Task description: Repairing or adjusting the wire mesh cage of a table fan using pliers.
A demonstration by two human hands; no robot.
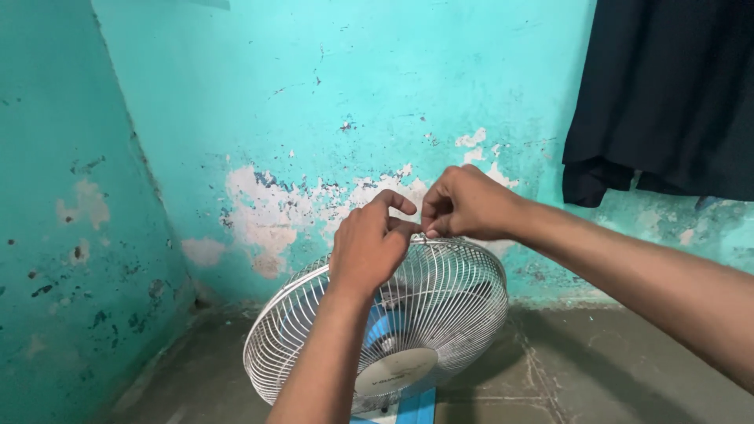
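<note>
A fan (393, 330) stands on the floor (597, 369) in the corner of a room, its round white wire cage (463, 290) tilted up toward the camera. Blue blades (390, 326) show through the wires, and a pale round cap (395, 371) sits at the centre of the front grille.

Both hands meet at the top edge of the cage. The left hand (366, 245) rests over the upper rim, its grip closed on the rim with the thumb and forefinger curled inward. The right hand (465, 204) comes in from the right and its grip is pinched shut at the same spot, fingertips (433, 229) pressed on something small at the rim; whether that is a clip, a catch or only the wire cannot be made out.

As for progress, the front grille is still seated on the fan all the way round that can be seen, with no gap showing along the rim. The blades remain in place behind it and no loose parts lie on the floor nearby. My judgement is that the work is at an early point, on the top fastening of the cage.

Behind the fan is a turquoise wall (314, 94) with peeling paint, and dark cloth (667, 94) hangs at the upper right.
</note>
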